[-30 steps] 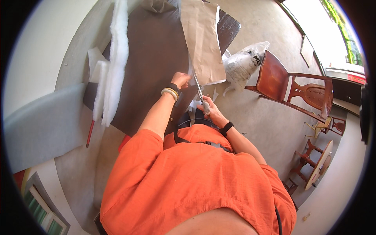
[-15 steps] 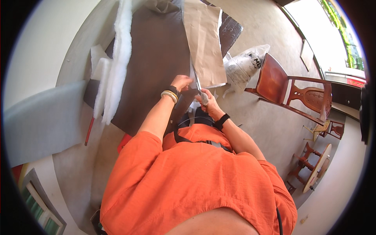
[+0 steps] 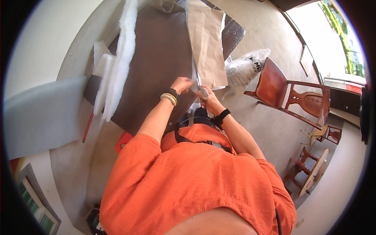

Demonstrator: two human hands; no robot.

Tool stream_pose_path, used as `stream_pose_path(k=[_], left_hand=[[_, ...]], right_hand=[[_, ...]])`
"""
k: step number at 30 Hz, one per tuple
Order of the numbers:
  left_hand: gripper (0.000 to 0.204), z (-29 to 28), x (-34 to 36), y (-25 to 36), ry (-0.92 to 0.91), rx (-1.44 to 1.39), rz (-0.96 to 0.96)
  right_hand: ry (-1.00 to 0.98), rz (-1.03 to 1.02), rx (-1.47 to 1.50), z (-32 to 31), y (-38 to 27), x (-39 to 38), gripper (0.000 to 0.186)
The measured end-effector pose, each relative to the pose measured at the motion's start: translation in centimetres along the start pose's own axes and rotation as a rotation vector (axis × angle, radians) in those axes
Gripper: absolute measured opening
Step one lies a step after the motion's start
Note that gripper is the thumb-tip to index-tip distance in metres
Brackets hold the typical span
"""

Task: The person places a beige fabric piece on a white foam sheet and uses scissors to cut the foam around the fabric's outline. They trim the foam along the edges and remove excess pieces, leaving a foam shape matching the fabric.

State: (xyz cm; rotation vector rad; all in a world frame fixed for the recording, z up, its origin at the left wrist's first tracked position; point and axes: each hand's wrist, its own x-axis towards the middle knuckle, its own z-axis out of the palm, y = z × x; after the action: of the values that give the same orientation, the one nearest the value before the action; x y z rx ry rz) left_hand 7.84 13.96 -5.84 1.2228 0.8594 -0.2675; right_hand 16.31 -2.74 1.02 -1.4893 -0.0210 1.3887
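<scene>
My right hand (image 3: 213, 102) is closed around the handles of a pair of scissors (image 3: 204, 93), whose grip looks wrapped in grey. The blades point away from me, along the edge between a dark brown leather-like sheet (image 3: 156, 58) and a piece of brown paper (image 3: 206, 43). Close to the blades, my left hand (image 3: 182, 84) pinches the sheet's edge, fingers together. A narrow whitish strip shows between sheet and paper there. Where the blades meet the material is partly hidden.
Thick white batting (image 3: 122, 58) hangs along the sheet's left side. To the right stand a clear plastic bag (image 3: 242, 72) with pale contents and a brown wooden chair (image 3: 274, 84). A round-topped wooden table (image 3: 315, 172) lies tipped farther right. A grey panel (image 3: 45, 117) is at left.
The scissor blades now look closer together and more hidden by the material. My left hand has shifted slightly toward me, still pinching the edge. The whole view has tilted a little.
</scene>
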Motion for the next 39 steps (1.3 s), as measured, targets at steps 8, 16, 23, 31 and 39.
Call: stream_pose_path(k=[8,16,23,31,39], left_hand=[[0.037,-0.6,-0.5,-0.8,0.066,-0.086,0.006],[0.030,-2.0,-0.6,-1.1,0.200,-0.303,0.011],[0.020,-2.6,-1.1,-1.3,0.283,-0.450,-0.008],[0.016,-3.2,-1.6,-1.2,0.231,-0.371,-0.038],[0.017,-4.5,-3.9,-2.0,0.128,-0.166,-0.054]], right_hand=[[-0.148,0.044,0.077,-0.4,0.0,0.2,0.060],[-0.144,0.086,-0.006,1.2,0.2,-1.2,0.068],[-0.110,0.130,-0.026,2.4,1.1,-2.1,0.066],[-0.151,0.158,0.062,2.7,1.5,-1.1,0.059],[-0.089,0.114,0.039,2.9,0.2,2.6,0.049]])
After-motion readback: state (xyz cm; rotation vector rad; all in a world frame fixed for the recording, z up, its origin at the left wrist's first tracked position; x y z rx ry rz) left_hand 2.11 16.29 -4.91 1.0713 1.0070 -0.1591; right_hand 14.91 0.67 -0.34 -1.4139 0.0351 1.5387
